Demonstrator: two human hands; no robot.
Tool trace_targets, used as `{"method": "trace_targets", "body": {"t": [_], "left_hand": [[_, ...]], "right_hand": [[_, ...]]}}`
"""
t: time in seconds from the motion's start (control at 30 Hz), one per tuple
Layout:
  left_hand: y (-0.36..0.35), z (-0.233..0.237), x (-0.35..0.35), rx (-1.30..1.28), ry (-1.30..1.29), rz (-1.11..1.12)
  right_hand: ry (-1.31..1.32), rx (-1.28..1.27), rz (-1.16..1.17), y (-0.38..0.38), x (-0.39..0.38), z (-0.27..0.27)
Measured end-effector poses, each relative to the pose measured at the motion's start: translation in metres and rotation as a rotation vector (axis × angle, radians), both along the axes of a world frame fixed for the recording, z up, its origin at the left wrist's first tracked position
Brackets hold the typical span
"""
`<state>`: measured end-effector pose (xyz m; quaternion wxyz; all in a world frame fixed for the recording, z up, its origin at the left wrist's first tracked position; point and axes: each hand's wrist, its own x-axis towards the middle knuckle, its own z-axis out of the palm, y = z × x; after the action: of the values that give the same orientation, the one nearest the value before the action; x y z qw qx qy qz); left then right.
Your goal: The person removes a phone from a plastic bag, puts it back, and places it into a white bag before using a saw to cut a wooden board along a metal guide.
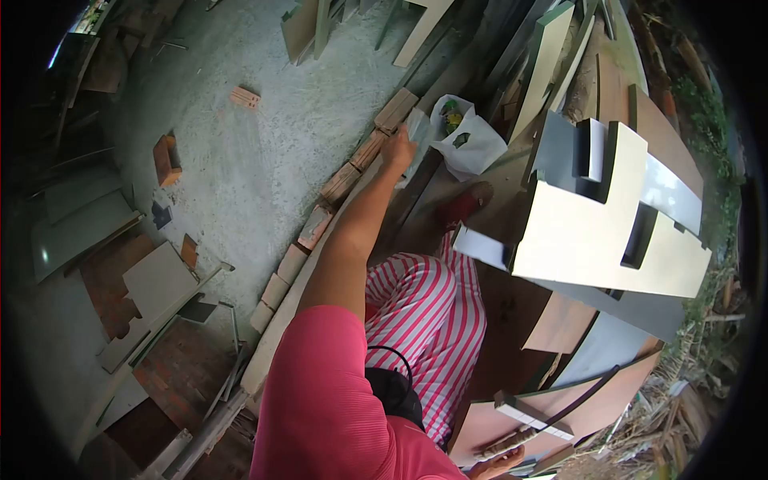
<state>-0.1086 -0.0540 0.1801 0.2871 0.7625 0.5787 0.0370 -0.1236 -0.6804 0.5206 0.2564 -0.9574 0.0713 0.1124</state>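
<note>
My left hand (398, 150) reaches forward past a row of bricks (344, 182), its fingers closed on a grey, flat, sheet-like piece (414, 140). Just right of it is a white plastic bag (474, 148) with something green and yellow inside. At the bottom edge my right hand (500, 464) is partly cut off. It appears closed at the pale handle of a long tool with a thin, dark, curved end (580, 404). That tool lies across a pinkish board (612, 396) and a short white strip (532, 416).
Cut boards, one cream with notches (580, 236), are piled on my right. Loose bricks (167, 162) lie on the concrete floor (256, 152). More board offcuts (160, 280) and wood pieces lie at left. Dry plant litter (680, 416) borders the pile.
</note>
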Motion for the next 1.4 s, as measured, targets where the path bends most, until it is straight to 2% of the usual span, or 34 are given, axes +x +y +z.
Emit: {"method": "trace_targets", "body": {"t": [0.03, 0.1, 0.17, 0.2, 0.27, 0.43, 0.53, 0.63, 0.67, 0.7, 0.77, 0.8, 0.87, 0.9, 0.97, 1.0, 1.03, 1.07, 1.1, 1.13, 1.2, 1.23, 1.27, 1.3, 1.4], "left_hand": [[0.017, -0.004, 0.020, 0.027, 0.029, 0.013], [0.043, -0.031, 0.054, 0.067, -0.113, 0.147], [0.065, -0.060, 0.085, -0.026, -0.404, 0.372], [0.071, -0.079, 0.101, -0.047, -0.405, 0.364], [0.070, -0.124, 0.121, -0.050, -0.788, 0.489], [0.025, -0.172, 0.140, -0.240, -0.671, 0.440], [0.020, -0.195, 0.141, -0.431, -0.035, 0.024], [0.016, -0.151, 0.135, -0.288, -0.017, -0.010], [0.016, -0.143, 0.133, -0.197, -0.133, 0.117], [0.015, -0.133, 0.129, -0.185, -0.127, 0.109], [0.015, -0.101, 0.117, 0.019, -0.259, 0.162], [0.008, -0.077, 0.107, -0.010, -0.240, 0.150], [-0.010, -0.076, 0.074, 0.020, -0.241, 0.096], [-0.024, -0.065, 0.054, -0.030, -0.132, 0.021], [-0.073, -0.058, 0.006, -0.142, -0.089, 0.032], [-0.097, -0.053, -0.020, -0.382, -0.245, 0.100], [-0.121, -0.039, -0.035, -0.336, -0.057, 0.022], [-0.147, 0.006, -0.050, -0.558, -0.240, 0.188], [-0.165, 0.004, -0.067, -0.479, -0.296, 0.059], [-0.171, 0.030, -0.076, -0.505, -0.289, -0.010], [-0.202, 0.092, -0.089, -0.530, -0.283, -0.077], [-0.206, 0.134, -0.095, -0.424, -0.322, -0.234], [-0.211, 0.177, -0.102, -0.316, -0.355, -0.392], [-0.215, 0.216, -0.110, -0.298, -0.350, -0.395], [-0.232, 0.312, -0.115, -0.060, -0.099, -0.755]], "right_hand": [[0.032, 0.034, -0.046, 0.012, 0.000, 0.004], [0.090, 0.079, -0.118, 0.029, 0.001, 0.009], [0.128, 0.063, -0.176, 0.037, 0.001, 0.009], [0.144, 0.029, -0.186, 0.033, 0.002, 0.006], [0.168, -0.033, -0.200, 0.024, 0.004, 0.001], [0.204, -0.107, -0.216, 0.006, 0.002, -0.003], [0.216, -0.113, -0.201, -0.001, -0.001, -0.010], [0.208, -0.111, -0.183, -0.019, -0.004, -0.014], [0.203, -0.110, -0.172, -0.026, -0.006, -0.015], [0.197, -0.112, -0.156, -0.033, -0.007, -0.017], [0.159, -0.121, -0.108, -0.056, -0.013, -0.022], [0.125, -0.129, -0.070, -0.070, -0.016, -0.027], [-0.019, -0.186, 0.049, -0.101, -0.021, -0.042], [-0.115, -0.217, 0.125, -0.111, -0.022, -0.052], [-0.327, -0.257, 0.266, -0.117, -0.020, -0.082], [-0.446, -0.271, 0.329, -0.115, -0.014, -0.100], [-0.572, -0.288, 0.384, -0.107, -0.005, -0.117], [-0.908, -0.403, 0.447, -0.097, 0.004, -0.133], [-0.456, 0.121, 0.136, -0.015, 0.001, -0.030], [-0.463, 0.156, 0.140, -0.024, 0.002, -0.036], [-0.401, 0.041, 0.194, -0.051, 0.008, -0.052], [-0.290, 0.097, 0.251, -0.038, 0.008, -0.021], [-0.307, 0.113, 0.279, -0.048, 0.011, -0.029], [-0.324, 0.128, 0.301, -0.055, 0.015, -0.038], [-0.298, 0.140, 0.326, -0.053, 0.005, -0.018]]}}
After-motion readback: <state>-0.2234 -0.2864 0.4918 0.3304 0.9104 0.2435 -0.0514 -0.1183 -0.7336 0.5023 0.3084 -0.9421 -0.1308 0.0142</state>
